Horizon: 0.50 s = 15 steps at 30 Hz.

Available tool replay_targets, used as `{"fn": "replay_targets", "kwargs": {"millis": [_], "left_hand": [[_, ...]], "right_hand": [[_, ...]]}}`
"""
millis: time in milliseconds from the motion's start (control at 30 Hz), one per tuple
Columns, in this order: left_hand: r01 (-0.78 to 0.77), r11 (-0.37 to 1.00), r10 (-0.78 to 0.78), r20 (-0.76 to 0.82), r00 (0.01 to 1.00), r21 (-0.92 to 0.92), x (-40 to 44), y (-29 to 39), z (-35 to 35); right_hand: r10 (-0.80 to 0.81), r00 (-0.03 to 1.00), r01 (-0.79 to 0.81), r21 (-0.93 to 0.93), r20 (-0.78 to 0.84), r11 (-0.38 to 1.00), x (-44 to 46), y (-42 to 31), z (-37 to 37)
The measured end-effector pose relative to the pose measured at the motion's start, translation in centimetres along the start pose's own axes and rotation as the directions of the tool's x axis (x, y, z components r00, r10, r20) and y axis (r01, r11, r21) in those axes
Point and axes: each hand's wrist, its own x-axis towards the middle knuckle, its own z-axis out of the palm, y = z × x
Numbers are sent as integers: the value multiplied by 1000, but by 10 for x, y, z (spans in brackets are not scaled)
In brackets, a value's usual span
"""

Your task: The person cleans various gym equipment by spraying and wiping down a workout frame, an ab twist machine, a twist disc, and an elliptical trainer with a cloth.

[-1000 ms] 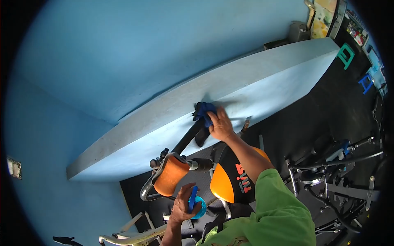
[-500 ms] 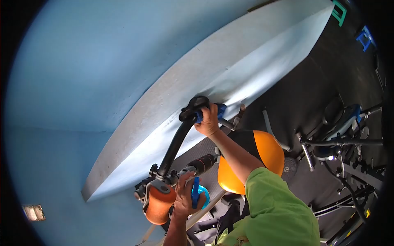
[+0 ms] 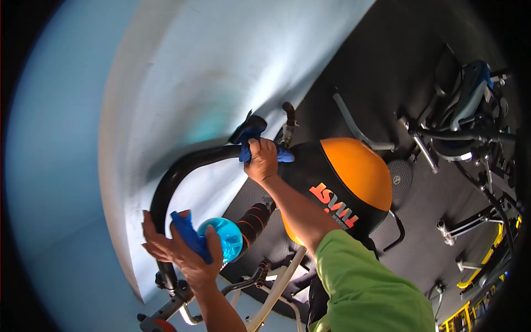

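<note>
My right hand [image 3: 262, 160] is wrapped round a dark blue cloth [image 3: 250, 145], pressed on the upper end of a curved black bar [image 3: 191, 161]. A black piece [image 3: 253, 125] stands just above the cloth. Lower left, my left hand [image 3: 188, 257] holds a spray bottle with a blue trigger head [image 3: 191, 237] and light blue liquid [image 3: 223, 239]. Its fingers are partly spread beside the bar, with the bottle's head between thumb and fingers. An orange and black machine cover with lettering [image 3: 354, 174] lies below and right of my right hand.
A pale wall ledge [image 3: 221, 72] runs along the upper left. Black gym equipment with metal bars [image 3: 464, 133] stands on the dark floor at right. A round textured disc [image 3: 399, 176] is beside the cover. Yellow frames [image 3: 459, 318] show at lower right, white tubing [image 3: 279, 288] at bottom centre.
The view has turned and come closer to the bar. My right hand still grips the cloth near the bar's end. My left hand has moved left with the bottle, its fingers spreading more.
</note>
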Motion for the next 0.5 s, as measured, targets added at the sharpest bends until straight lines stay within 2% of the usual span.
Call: {"fn": "replay_targets", "kwargs": {"millis": [67,100,133,167,200,233,267,333,367,467,500], "left_hand": [[-21,997,21,2,1000,70,0,1,6],[-22,993,24,-20,1000,119,-2,0,10],[-14,987,18,-28,999,160,-3,0,11],[-5,979,12,-36,999,201,-4,0,12],[8,990,-1,-50,999,140,-2,1,13],[66,997,-65,-27,997,34,-4,-1,16],[44,996,-44,1,999,83,-4,-2,14],[-9,984,-2,58,998,177,-2,-2,11],[10,990,-8,-12,1000,138,-7,-8,18],[-23,977,23,2,1000,214,-8,-6,15],[13,985,-14,5,1000,171,-7,-2,17]], "right_hand": [[44,999,-44,39,12,998,-8,6,2],[66,996,-72,93,67,993,-4,-4,2],[-45,993,59,124,-113,991,-1,-21,4],[-73,993,90,198,-88,976,0,-38,4],[-43,996,63,290,-75,955,12,-59,-8],[-33,994,63,287,-107,956,9,-56,-2],[-21,989,62,287,-144,956,10,-50,3],[-123,982,138,101,-140,985,0,-2,18],[-101,992,103,29,-72,994,-4,16,13],[55,973,-43,-55,225,998,-7,46,-7],[218,886,-159,-174,410,972,-6,58,-8]]}}
